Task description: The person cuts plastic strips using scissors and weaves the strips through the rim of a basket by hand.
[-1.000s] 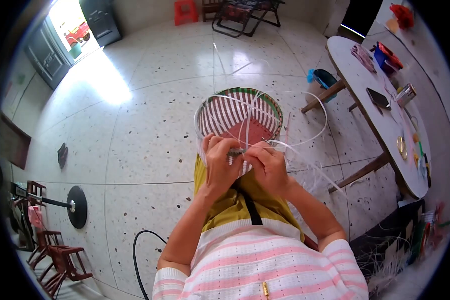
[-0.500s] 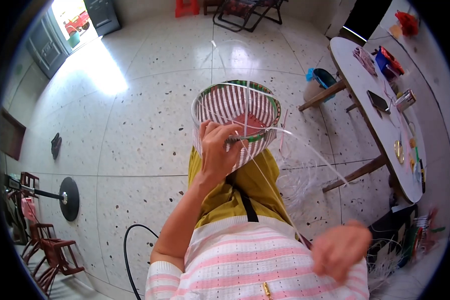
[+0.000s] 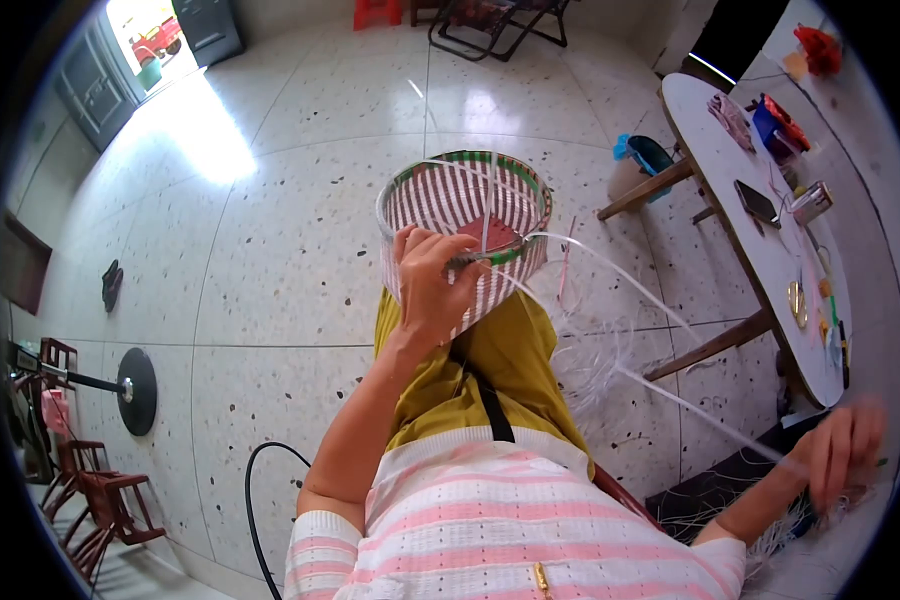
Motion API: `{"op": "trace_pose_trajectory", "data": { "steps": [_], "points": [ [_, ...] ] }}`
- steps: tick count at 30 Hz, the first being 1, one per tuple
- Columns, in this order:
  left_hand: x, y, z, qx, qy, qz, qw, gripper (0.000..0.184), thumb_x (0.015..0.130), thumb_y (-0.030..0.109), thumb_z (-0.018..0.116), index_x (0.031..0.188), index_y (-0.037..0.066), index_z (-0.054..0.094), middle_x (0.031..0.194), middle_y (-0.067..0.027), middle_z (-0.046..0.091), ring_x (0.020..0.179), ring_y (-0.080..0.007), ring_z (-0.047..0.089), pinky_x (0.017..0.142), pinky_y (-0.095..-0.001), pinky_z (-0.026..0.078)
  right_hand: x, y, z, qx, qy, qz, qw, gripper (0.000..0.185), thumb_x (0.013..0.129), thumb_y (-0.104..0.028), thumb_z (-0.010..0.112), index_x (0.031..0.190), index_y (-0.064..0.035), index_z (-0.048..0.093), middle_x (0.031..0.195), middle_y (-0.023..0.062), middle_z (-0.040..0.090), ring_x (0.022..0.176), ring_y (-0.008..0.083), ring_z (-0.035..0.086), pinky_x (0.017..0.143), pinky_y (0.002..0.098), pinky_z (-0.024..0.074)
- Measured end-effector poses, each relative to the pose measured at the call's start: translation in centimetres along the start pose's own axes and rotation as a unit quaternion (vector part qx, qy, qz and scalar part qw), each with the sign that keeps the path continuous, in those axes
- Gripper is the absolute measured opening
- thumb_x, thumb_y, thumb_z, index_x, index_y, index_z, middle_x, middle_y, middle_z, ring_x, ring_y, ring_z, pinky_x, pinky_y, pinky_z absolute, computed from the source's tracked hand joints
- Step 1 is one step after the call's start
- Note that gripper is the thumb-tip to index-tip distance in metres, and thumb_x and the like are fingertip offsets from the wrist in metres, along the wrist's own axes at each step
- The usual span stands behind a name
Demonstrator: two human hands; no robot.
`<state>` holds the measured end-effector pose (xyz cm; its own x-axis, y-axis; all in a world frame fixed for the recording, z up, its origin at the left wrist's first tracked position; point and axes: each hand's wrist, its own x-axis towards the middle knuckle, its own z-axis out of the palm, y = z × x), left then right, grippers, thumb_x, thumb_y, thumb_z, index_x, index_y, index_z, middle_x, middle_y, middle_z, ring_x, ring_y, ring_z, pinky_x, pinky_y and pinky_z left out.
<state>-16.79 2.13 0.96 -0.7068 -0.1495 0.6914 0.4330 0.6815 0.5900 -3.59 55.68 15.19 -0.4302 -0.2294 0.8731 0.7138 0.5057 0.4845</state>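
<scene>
A red-and-white striped woven basket (image 3: pixel 530 262) with a green-banded rim rests on my lap, its mouth tilted toward me. My left hand (image 3: pixel 435 275) is closed over the near rim, thumb outside and fingers at the edge. From beside that thumb a white plastic strip (image 3: pixel 695 412) runs out to the lower right, stretched nearly straight. At its far end my right hand (image 3: pixel 840 455), partly blurred, is closed around it. Another white strip leaves the rim and arcs to the right, and one more hangs across the basket's mouth.
Loose white strips (image 3: pixel 595 365) lie coiled on the floor right of my legs. A white table (image 3: pixel 735 165) on the right bears a phone (image 3: pixel 758 203), a can (image 3: pixel 810 202) and scissors (image 3: pixel 798 303). Under it stands a lined bin (image 3: pixel 645 165). A round black stand base (image 3: pixel 137 391) is at left.
My right hand has swung from in front of my torso out to the far right, drawing the strip taut. My left hand stays on the rim; the basket has shifted slightly.
</scene>
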Motion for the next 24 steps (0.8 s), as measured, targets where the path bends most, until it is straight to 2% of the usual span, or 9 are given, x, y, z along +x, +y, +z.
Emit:
{"op": "trace_pose_trajectory", "data": {
  "steps": [2,3,4,6,8,11,14,20,24],
  "points": [
    [0.0,-0.2,0.2,0.003,0.01,-0.003,1.0,0.029,0.064,0.009,0.083,0.09,0.004,0.07,0.078,-0.0065,0.067,0.079,-0.0222,0.056,0.088,-0.0366,0.037,3.5,1.1,6.5,0.334,0.1,-0.109,0.931,0.021,0.094,-0.001,0.055,0.113,0.0012,0.047,0.098,0.0057,0.053,0.06,0.0191,0.057,0.057,0.0187,0.0461],
    [0.0,-0.4,0.4,0.007,0.02,-0.006,1.0,0.03,0.064,0.009,0.083,0.091,0.004,0.07,0.078,-0.0065,0.067,0.079,-0.0222,0.056,0.088,-0.0367,0.037,5.0,1.2,6.7,0.333,0.1,-0.108,0.931,0.021,0.094,-0.001,0.055,0.113,0.0012,0.047,0.098,0.0057,0.053,0.06,0.0191,0.057,0.057,0.0187,0.0461],
    [0.0,-0.6,0.5,0.012,0.03,-0.009,0.999,0.031,0.065,0.01,0.083,0.092,0.005,0.071,0.079,-0.0064,0.067,0.078,-0.0222,0.056,0.088,-0.0369,0.037,6.5,1.4,6.7,0.557,-0.01,-0.096,0.825,0.02,0.096,-0.003,0.053,0.115,0.001,0.047,0.098,0.0053,0.052,0.063,0.0166,0.055,0.059,0.0185,0.0444],
    [0.2,-0.7,0.6,0.017,0.053,-0.018,0.998,0.031,0.065,0.01,0.083,0.093,0.005,0.071,0.079,-0.0065,0.067,0.078,-0.0222,0.056,0.089,-0.0371,0.037,9.2,2.1,6.5,0.868,-0.22,-0.054,0.443,0.02,0.1,-0.007,0.048,0.118,0.0007,0.048,0.099,0.0043,0.051,0.069,0.0116,0.052,0.062,0.018,0.041],
    [0.3,-0.8,0.6,0.022,0.075,-0.027,0.997,0.032,0.065,0.011,0.083,0.094,0.005,0.071,0.079,-0.0065,0.066,0.078,-0.0223,0.056,0.089,-0.0373,0.037,10.4,2.5,6.4,0.928,-0.366,0.003,-0.067,0.022,0.103,-0.012,0.044,0.121,0.0004,0.049,0.101,0.0033,0.049,0.075,0.0066,0.049,0.065,0.0175,0.0376],
    [0.3,-0.7,0.3,0.049,0.076,-0.055,0.994,0.035,0.065,0.011,0.083,0.097,0.006,0.07,0.076,-0.006,0.064,0.077,-0.0224,0.056,0.09,-0.0374,0.037,5.4,12.1,19.5,0.902,-0.293,0.265,0.173,0.024,0.102,-0.013,0.048,0.122,0.0008,0.048,0.089,0.0007,0.041,0.07,0.0086,0.037,0.063,0.0207,0.034],
    [0.1,-0.7,0.2,0.04,0.087,-0.059,0.994,0.036,0.065,0.012,0.083,0.098,0.006,0.069,0.074,-0.0057,0.062,0.076,-0.0223,0.057,0.091,-0.0372,0.037,2.5,16.9,25.8,0.856,-0.239,0.345,0.301,0.037,0.101,-0.013,0.052,0.134,-0.0008,0.042,0.089,-0.001,0.037,0.07,0.0074,0.035,0.059,0.0218,0.0295],
    [-0.9,-0.1,0.2,0.043,0.076,-0.044,0.995,0.033,0.063,0.009,0.083,0.093,0.006,0.068,0.072,-0.0052,0.062,0.075,-0.0225,0.057,0.089,-0.0372,0.038,1.8,14.6,29.6,0.906,-0.303,0.265,0.134,0.027,0.101,-0.013,0.052,0.125,-0.0014,0.048,0.09,-0.0014,0.038,0.075,0.0077,0.034,0.065,0.0229,0.0302],
    [-2.3,0.4,-0.6,0.03,0.045,-0.019,0.998,0.025,0.062,0.007,0.081,0.083,0.007,0.068,0.073,-0.0062,0.063,0.081,-0.0253,0.059,0.095,-0.0406,0.036,7.5,-3.4,9.4,0.9,-0.362,0.206,0.13,0.016,0.1,-0.02,0.054,0.104,-0.0048,0.05,0.085,-0.0004,0.041,0.062,0.0058,0.038,0.052,0.018,0.0329]
  ]
}}
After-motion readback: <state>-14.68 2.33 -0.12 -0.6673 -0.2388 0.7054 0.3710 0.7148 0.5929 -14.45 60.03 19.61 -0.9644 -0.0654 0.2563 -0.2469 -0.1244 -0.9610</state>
